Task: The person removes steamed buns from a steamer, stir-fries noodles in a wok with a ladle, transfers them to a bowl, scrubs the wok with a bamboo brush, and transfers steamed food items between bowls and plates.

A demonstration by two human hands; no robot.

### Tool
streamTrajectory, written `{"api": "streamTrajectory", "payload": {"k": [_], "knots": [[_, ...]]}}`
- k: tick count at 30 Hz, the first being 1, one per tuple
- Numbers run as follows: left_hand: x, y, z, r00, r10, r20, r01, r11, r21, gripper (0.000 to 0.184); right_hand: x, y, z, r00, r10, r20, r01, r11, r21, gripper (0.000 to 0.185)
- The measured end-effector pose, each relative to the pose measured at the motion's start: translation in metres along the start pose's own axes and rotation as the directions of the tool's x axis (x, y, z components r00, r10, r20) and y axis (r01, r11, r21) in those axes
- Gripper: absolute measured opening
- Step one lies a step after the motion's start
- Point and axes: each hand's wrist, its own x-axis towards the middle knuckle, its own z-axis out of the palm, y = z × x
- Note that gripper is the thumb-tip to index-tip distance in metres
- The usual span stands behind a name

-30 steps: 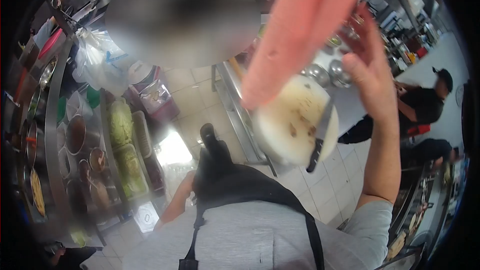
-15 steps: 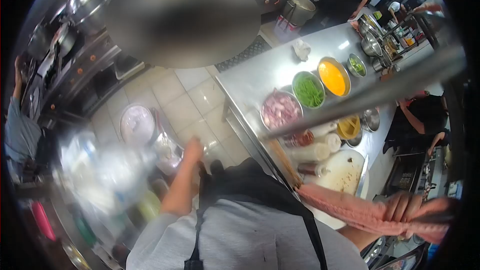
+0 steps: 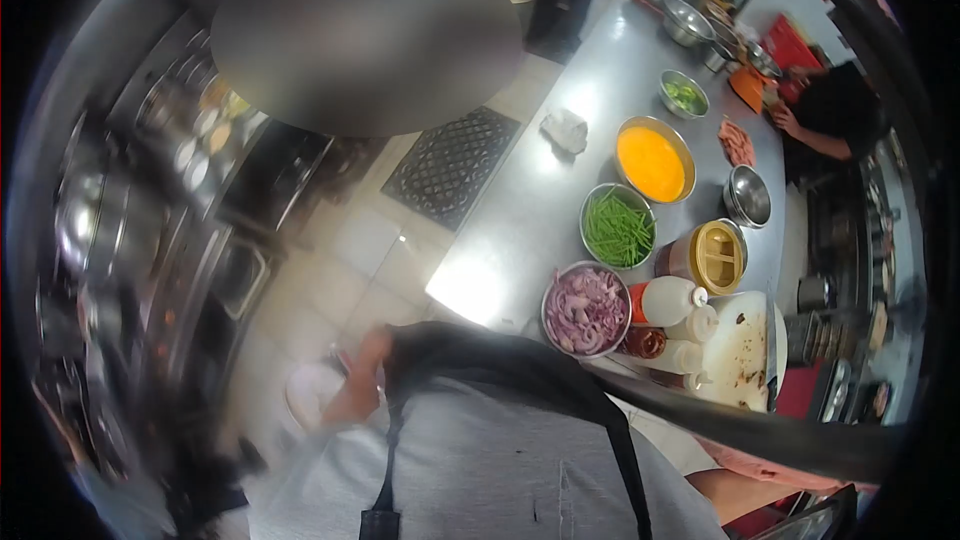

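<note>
My left hand [image 3: 372, 352] is low beside the front of my black apron [image 3: 470, 355], smeared by motion. Its fingers do not show clearly, nor does anything in them. A pale round container [image 3: 308, 388] on the floor is just beyond my left forearm, partly covered by it. At the lower right my right forearm [image 3: 735, 493] reaches out along a pink cloth [image 3: 752, 463]. The fingers of that hand are hidden around the cloth's far end, below a dark bar [image 3: 740, 418].
On the steel table [image 3: 500, 240] stand bowls of sliced red onion [image 3: 587, 310], cut greens [image 3: 618, 228] and orange liquid [image 3: 652, 162], plus several squeeze bottles [image 3: 668, 300] and a stained white board [image 3: 738, 350]. A person [image 3: 835, 110] works across it. A black mat [image 3: 452, 166] lies on the floor.
My view has turned and shifted toward the table. The pink cloth and right arm now sit lower, with the hand concealed. The blurred plastic bags at left have left the view.
</note>
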Motion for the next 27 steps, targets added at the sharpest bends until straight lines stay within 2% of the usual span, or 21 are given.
{"api": "streamTrajectory", "payload": {"k": [1,2,5,6,7,8,9,10,11,12,13,14,15,16,17,18,20,22,23,25,27], "knots": [[-0.022,-0.017,-0.003,0.963,0.047,0.267,-0.113,0.965,0.236,0.035,-0.008,-0.007,0.001,0.997,-0.035,-0.070,0.033,0.999,-0.034,0.025],[-0.037,-0.032,-0.008,0.909,0.041,0.415,-0.151,0.960,0.235,0.035,-0.016,-0.017,0.002,0.987,-0.076,-0.143,0.066,0.995,-0.074,0.024],[-0.045,-0.096,-0.029,0.847,-0.102,0.522,0.117,0.993,0.005,0.035,-0.051,-0.058,0.014,0.876,-0.277,-0.394,0.198,0.953,-0.229,0.020],[-0.038,-0.119,-0.043,0.832,-0.129,0.539,0.167,0.986,-0.022,0.035,-0.061,-0.076,0.020,0.774,-0.389,-0.500,0.259,0.915,-0.310,0.019],[-0.025,-0.144,-0.061,0.824,-0.139,0.550,0.166,0.986,-0.001,0.034,-0.069,-0.100,0.033,0.586,-0.544,-0.600,0.349,0.838,-0.418,0.017],[-0.009,-0.169,-0.081,0.819,-0.143,0.555,0.145,0.989,0.041,0.034,-0.083,-0.119,0.049,0.379,-0.688,-0.619,0.417,0.724,-0.550,0.016],[0.010,-0.194,-0.101,0.821,-0.141,0.553,0.097,0.989,0.107,0.034,-0.098,-0.137,0.066,0.264,-0.807,-0.528,0.473,0.585,-0.659,0.015],[0.031,-0.217,-0.122,0.833,-0.144,0.534,0.059,0.983,0.172,0.034,-0.121,-0.139,0.086,0.373,-0.878,-0.300,0.668,0.479,-0.570,0.020],[0.052,-0.238,-0.142,0.861,-0.148,0.487,0.061,0.980,0.190,0.034,-0.145,-0.142,0.104,0.457,-0.888,-0.053,0.812,0.441,-0.383,0.028],[0.077,-0.256,-0.163,0.890,-0.152,0.429,0.078,0.979,0.186,0.034,-0.173,-0.132,0.159,0.599,-0.787,0.148,0.794,0.560,-0.235,0.029],[0.104,-0.272,-0.185,0.927,-0.154,0.341,0.126,0.987,0.103,0.034,-0.207,-0.110,0.231,0.783,-0.521,0.339,0.599,0.778,-0.188,0.032],[0.125,-0.286,-0.202,0.965,-0.129,0.227,0.184,0.953,-0.240,0.028,-0.237,-0.086,0.303,0.848,-0.172,0.501,0.343,0.900,-0.271,0.038],[0.147,-0.302,-0.219,0.989,-0.102,0.110,0.146,0.816,-0.559,0.022,-0.260,-0.054,0.371,0.790,0.196,0.581,0.082,0.905,-0.416,0.044],[0.174,-0.280,-0.259,0.933,-0.316,0.172,0.340,0.618,-0.709,0.025,-0.273,-0.015,0.419,0.671,0.470,0.573,-0.131,0.836,-0.532,0.051],[0.190,-0.276,-0.284,0.934,-0.285,0.217,0.314,0.364,-0.877,0.025,-0.280,0.034,0.447,0.569,0.643,0.513,-0.285,0.739,-0.610,0.059],[0.204,-0.264,-0.308,0.952,-0.256,0.166,0.259,0.391,-0.883,0.023,-0.284,0.110,0.451,0.509,0.696,0.506,-0.377,0.709,-0.596,0.079],[0.220,-0.232,-0.348,0.976,-0.179,0.123,0.186,0.393,-0.900,0.025,-0.292,0.187,0.474,0.479,0.832,0.280,-0.451,0.507,-0.734,0.098],[0.221,-0.198,-0.374,0.983,-0.104,0.154,0.180,0.345,-0.921,0.032,-0.294,0.243,0.485,0.469,0.880,0.079,-0.616,0.390,-0.684,0.113],[0.221,-0.182,-0.380,0.982,-0.078,0.175,0.190,0.318,-0.929,0.037,-0.296,0.263,0.491,0.515,0.855,0.062,-0.594,0.408,-0.693,0.109],[0.215,-0.150,-0.394,0.963,0.021,0.267,0.241,0.370,-0.897,0.042,-0.304,0.299,0.492,0.598,0.801,0.023,-0.550,0.430,-0.716,0.102],[0.208,-0.129,-0.394,0.934,0.090,0.346,0.285,0.394,-0.874,0.045,-0.297,0.326,0.490,0.592,0.806,0.019,-0.529,0.406,-0.746,0.088]]}}
